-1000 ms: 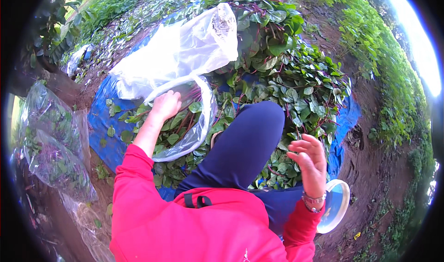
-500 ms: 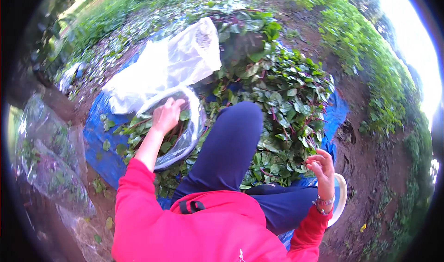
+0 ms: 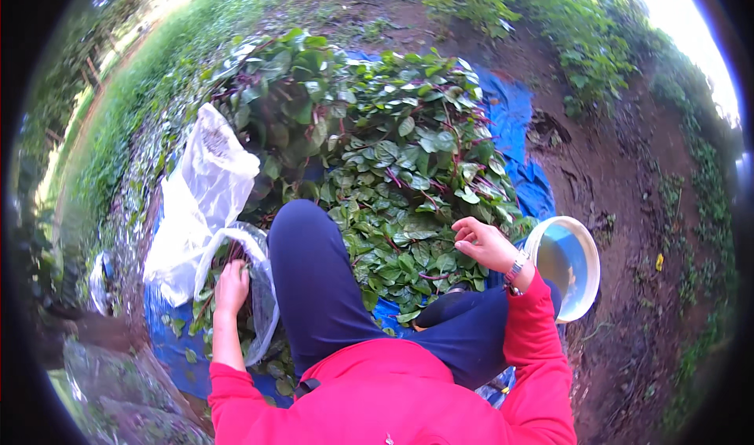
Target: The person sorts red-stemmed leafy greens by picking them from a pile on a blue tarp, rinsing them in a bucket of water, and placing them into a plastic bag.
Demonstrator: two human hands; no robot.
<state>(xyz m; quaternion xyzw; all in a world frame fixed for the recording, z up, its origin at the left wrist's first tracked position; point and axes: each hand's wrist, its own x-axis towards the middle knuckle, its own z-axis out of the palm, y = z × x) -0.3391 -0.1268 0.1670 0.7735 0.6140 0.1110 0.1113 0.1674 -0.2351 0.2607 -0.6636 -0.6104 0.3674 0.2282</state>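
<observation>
At the mouth of a clear plastic bag (image 3: pixel 263 315), my left hand (image 3: pixel 231 288) has its fingers curled around a few dark, leafy stems. The bag's rim stands loosely open beside my raised left knee, with more stems partly hidden under the hand and the plastic. Over the near right side of a big heap of green leafy vines with purple stems (image 3: pixel 416 154), my right hand (image 3: pixel 485 245) hovers with bent fingers. Its thumb is apart from the fingers, and nothing shows between them. That wrist wears a metal watch or bracelet (image 3: pixel 515 267).
A white bucket (image 3: pixel 577 276) stands beside my right forearm. Blue tarp (image 3: pixel 510 131) lies beneath the heap. Crumpled white plastic (image 3: pixel 184 241) is at the left, and clear plastic sheeting (image 3: pixel 118 382) at the lower left. Muddy soil (image 3: pixel 581 178) and low plants lie beyond.
The view has swung right, bringing the bucket fully into sight. My left hand has moved from above the bag's opening to the stems at its mouth. My right hand has shifted inward over the leaves.
</observation>
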